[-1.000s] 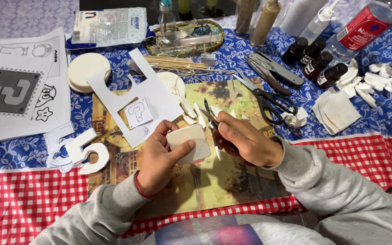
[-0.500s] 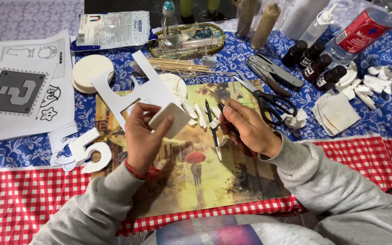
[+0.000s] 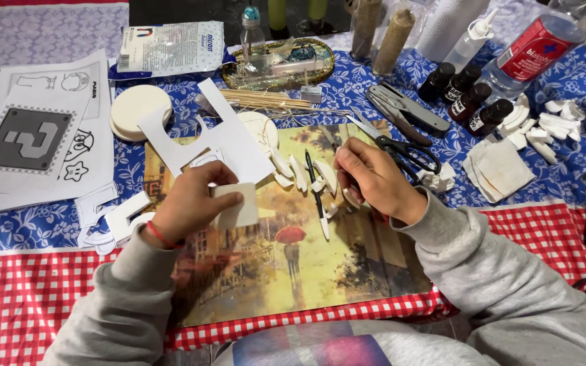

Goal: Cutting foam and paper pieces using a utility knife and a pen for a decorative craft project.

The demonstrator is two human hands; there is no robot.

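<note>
Cluttered craft table under blue floral and red checked cloths (image 3: 28, 298), both hands working over a painted street-scene placemat (image 3: 293, 271).

Left hand (image 3: 188, 203) pinches a small cream square foam piece (image 3: 237, 207) between thumb and fingers, held just above the placemat's left half. Right hand (image 3: 371, 179) is curled closed around a thin tool whose tip is hidden, resting on the placemat's upper right, apart from the left hand. Between the two hands lies a slim black-handled craft knife (image 3: 317, 193), beside small white cut scraps (image 3: 300, 173). Black-handled scissors (image 3: 401, 146) sit just behind the right hand; a white paper cut-out template (image 3: 228, 135) lies behind the left; dark little bottles (image 3: 466, 98) stand further back.
</note>
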